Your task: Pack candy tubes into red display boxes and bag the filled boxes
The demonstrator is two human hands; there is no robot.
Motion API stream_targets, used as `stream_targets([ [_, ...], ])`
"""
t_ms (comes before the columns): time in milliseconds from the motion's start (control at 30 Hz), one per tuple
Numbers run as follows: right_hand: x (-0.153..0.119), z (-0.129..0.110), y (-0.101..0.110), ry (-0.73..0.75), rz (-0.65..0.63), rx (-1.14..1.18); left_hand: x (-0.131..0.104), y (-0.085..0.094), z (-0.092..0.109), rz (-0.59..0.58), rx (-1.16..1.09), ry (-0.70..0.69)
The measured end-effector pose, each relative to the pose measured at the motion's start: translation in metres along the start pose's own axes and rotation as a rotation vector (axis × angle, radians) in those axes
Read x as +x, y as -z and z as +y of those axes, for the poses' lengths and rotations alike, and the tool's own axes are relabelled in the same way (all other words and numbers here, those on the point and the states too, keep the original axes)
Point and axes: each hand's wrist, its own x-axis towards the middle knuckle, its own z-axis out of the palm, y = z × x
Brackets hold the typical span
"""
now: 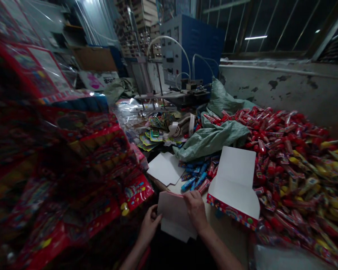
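A folded white cardboard piece (174, 215) is held between my two hands at the bottom middle. My left hand (151, 221) grips its left edge, thumb and fingers around the rim. Over its upper right edge, my right hand (195, 210) is closed with the fingers bent on the card. To the right lies an opened box with white inside and a red printed front (233, 183). A flat white card (166, 168) lies beyond my hands, beside several blue and red candy tubes (197, 176).
Stacked red display boxes in clear film (101, 150) rise on the left. A big heap of red and yellow candies (293, 165) fills the right. Behind are a green sack (214, 138) and a blue machine (197, 48).
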Motion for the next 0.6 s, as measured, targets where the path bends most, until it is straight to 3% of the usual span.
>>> stream_targets([
  [100,0.025,-0.003,0.005,0.014,0.014,0.07,0.013,0.015,0.019,-0.062,0.064,-0.116],
  [200,0.053,-0.008,0.008,-0.021,0.043,0.095,0.03,0.028,0.047,-0.054,0.068,-0.147],
  [367,0.08,-0.017,0.017,-0.073,0.199,0.077,0.093,0.038,0.096,0.128,0.351,-0.126],
  [467,0.065,-0.014,0.026,-0.098,0.18,0.12,0.136,0.033,0.104,0.173,0.415,-0.087],
  [600,0.01,-0.004,0.041,-0.138,0.064,0.13,0.168,0.021,0.092,0.234,0.476,-0.016],
])
